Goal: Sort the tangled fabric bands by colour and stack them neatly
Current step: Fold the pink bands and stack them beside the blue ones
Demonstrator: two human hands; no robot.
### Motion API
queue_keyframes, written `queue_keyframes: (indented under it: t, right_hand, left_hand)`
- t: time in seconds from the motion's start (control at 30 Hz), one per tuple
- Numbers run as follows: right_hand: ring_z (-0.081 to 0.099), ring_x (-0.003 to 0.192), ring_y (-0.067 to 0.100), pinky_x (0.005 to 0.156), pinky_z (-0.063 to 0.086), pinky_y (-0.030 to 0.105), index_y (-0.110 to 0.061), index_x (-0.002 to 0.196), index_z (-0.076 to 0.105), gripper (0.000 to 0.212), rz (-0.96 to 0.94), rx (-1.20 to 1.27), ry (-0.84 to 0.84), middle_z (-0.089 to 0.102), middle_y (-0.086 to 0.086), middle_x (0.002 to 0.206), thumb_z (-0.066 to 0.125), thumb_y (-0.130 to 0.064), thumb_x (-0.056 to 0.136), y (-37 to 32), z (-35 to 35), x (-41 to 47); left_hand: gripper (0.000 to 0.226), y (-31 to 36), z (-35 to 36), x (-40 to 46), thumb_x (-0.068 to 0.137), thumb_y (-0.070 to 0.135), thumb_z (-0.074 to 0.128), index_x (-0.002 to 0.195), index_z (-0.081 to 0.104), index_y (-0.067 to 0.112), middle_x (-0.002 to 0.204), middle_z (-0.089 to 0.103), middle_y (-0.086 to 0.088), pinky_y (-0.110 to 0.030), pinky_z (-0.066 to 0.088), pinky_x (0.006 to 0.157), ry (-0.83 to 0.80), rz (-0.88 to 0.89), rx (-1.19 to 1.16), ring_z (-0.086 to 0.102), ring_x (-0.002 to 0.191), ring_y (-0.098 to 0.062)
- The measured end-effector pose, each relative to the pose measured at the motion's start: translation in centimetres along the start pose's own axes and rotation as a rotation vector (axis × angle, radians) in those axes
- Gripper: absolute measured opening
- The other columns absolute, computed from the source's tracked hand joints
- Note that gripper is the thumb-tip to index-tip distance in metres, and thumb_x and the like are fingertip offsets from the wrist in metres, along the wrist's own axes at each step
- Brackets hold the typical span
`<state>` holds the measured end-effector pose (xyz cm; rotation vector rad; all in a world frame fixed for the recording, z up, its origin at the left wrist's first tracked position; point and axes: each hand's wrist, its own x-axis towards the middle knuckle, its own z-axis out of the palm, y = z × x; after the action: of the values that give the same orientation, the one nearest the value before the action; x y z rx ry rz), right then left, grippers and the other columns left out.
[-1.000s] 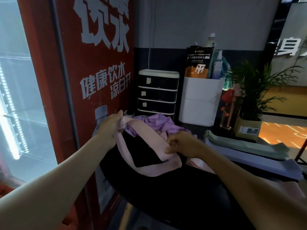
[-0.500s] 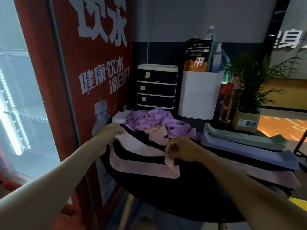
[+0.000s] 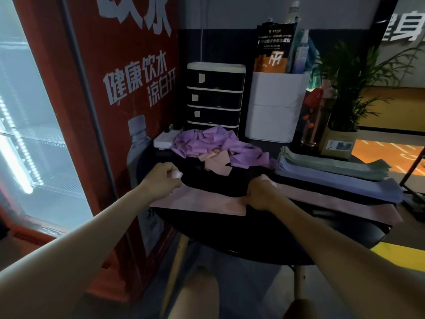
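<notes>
Pink band (image 3: 202,200) was held flat on the black table (image 3: 253,236), pinched at its ends by the left hand (image 3: 164,178) and right hand (image 3: 259,193). It should be kept tight and smoothed before stacking.

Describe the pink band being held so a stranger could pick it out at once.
On the round black table beside the red drinks fridge, look at the near edge. The pink band lies flat there, gripped by the left hand and right hand. Unlike the crumpled purple pile behind, it is stretched straight.
</notes>
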<state>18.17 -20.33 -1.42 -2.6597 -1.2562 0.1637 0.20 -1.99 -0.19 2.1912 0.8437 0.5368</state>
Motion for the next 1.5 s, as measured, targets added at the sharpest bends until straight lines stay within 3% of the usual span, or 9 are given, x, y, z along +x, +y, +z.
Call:
queue_keyframes:
  t: [0.3, 0.43, 0.7, 0.9, 1.0, 1.2, 1.33, 1.43, 1.5]
  right_hand:
    - [0.055, 0.112, 0.032, 0.087, 0.043, 0.031, -0.003, 0.105, 0.052, 0.017, 0.015, 0.033, 0.011, 0.057, 0.02, 0.122, 0.048, -0.006, 0.09, -1.6, 0.4, -1.3]
    - [0.058, 0.107, 0.032, 0.078, 0.042, 0.027, -0.003, 0.1, 0.06, 0.021, 0.085, 0.157, 0.026, 0.061, 0.019, 0.114, 0.064, -0.013, 0.082, -1.4, -0.5, -1.4]
    - [0.056, 0.114, 0.028, 0.09, 0.044, 0.028, -0.005, 0.121, 0.06, 0.033, 0.135, 0.061, 0.064, 0.059, 0.012, 0.124, 0.054, -0.011, 0.089, 1.5, -4.1, -3.4]
    - [0.051, 0.087, 0.023, 0.072, 0.037, 0.025, 0.004, 0.095, 0.058, 0.015, 0.316, 0.307, 0.164, 0.054, 0.015, 0.092, 0.049, -0.005, 0.089, 6.6, -4.9, -4.9]
    - [0.046, 0.082, 0.021, 0.07, 0.033, 0.025, -0.001, 0.08, 0.054, 0.008, 0.364, 0.461, 0.237, 0.048, 0.012, 0.083, 0.051, -0.003, 0.087, 9.1, -5.3, -6.1]
    - [0.038, 0.054, 0.019, 0.058, 0.032, 0.028, -0.011, 0.049, 0.037, 0.042, 0.423, 0.646, 0.413, 0.035, 0.005, 0.051, 0.057, 0.0, 0.084, 12.9, -6.1, -9.0]
    - [0.026, 0.049, 0.016, 0.055, 0.025, 0.029, -0.012, 0.047, 0.033, 0.05, 0.466, 0.829, 0.49, 0.025, 0.003, 0.052, 0.063, -0.002, 0.085, 15.3, -6.3, -10.3]
    - [0.039, 0.057, 0.021, 0.058, 0.033, 0.033, 0.013, 0.073, 0.06, 0.02, 0.511, 0.943, 0.584, 0.041, 0.011, 0.067, 0.067, -0.002, 0.083, 16.9, -6.6, -11.3]
    - [0.049, 0.074, 0.027, 0.064, 0.043, 0.035, 0.013, 0.105, 0.062, 0.028, 0.545, 1.034, 0.616, 0.05, 0.015, 0.085, 0.068, -0.002, 0.082, 18.0, -6.7, -11.6]
  left_hand:
    - [0.025, -0.3, -0.4, -1.0, 0.078, 0.016, 0.07, 0.102, 0.062, 0.016, 0.121, 0.038, -0.014, -0.036, 0.042, 0.097, 0.093, 0.003, 0.28, 0.045, 0.111, -0.033]
    - [0.017, -0.1, -1.4, -1.2, 0.082, 0.013, 0.064, 0.076, 0.053, 0.024, 0.109, 0.047, -0.02, -0.032, 0.046, 0.069, 0.127, 0.063, 0.215, 0.055, 0.086, -0.033]
    - [0.022, 2.6, -1.7, 0.0, 0.096, 0.012, 0.047, 0.115, 0.048, 0.001, 0.099, 0.053, -0.023, -0.031, 0.035, 0.069, 0.251, 0.23, 0.403, 0.053, 0.084, -0.032]
    - [0.024, 5.8, 0.9, 0.0, 0.099, 0.019, 0.043, 0.109, 0.044, -0.003, 0.104, 0.055, -0.028, -0.033, 0.035, 0.071, 0.118, 0.178, 0.19, 0.055, 0.1, -0.038]
    - [0.026, 7.4, 2.6, -0.2, 0.098, 0.02, 0.045, 0.105, 0.049, -0.005, 0.097, 0.05, -0.017, -0.025, 0.028, 0.068, 0.07, 0.177, 0.018, 0.05, 0.097, -0.026]
    - [0.025, 9.7, 6.0, 0.5, 0.1, 0.022, 0.039, 0.099, 0.061, 0.01, 0.103, 0.057, -0.004, -0.028, 0.037, 0.081, 0.006, 0.087, -0.322, 0.048, 0.104, -0.021]
    - [0.021, 11.3, 7.7, 1.0, 0.09, 0.009, 0.049, 0.071, 0.054, 0.016, 0.077, 0.053, -0.005, -0.03, 0.04, 0.069, -0.096, 0.041, -0.457, 0.05, 0.074, -0.021]
    - [0.03, 12.0, 9.2, 1.8, 0.091, -0.003, 0.04, 0.069, 0.05, 0.013, 0.07, 0.048, -0.007, -0.028, 0.037, 0.057, -0.143, 0.028, -0.489, 0.046, 0.066, -0.02]
    - [0.027, 12.4, 9.9, 2.2, 0.089, -0.01, 0.044, 0.071, 0.05, 0.011, 0.068, 0.049, -0.007, -0.02, 0.041, 0.045, -0.128, 0.009, -0.519, 0.049, 0.057, -0.018]
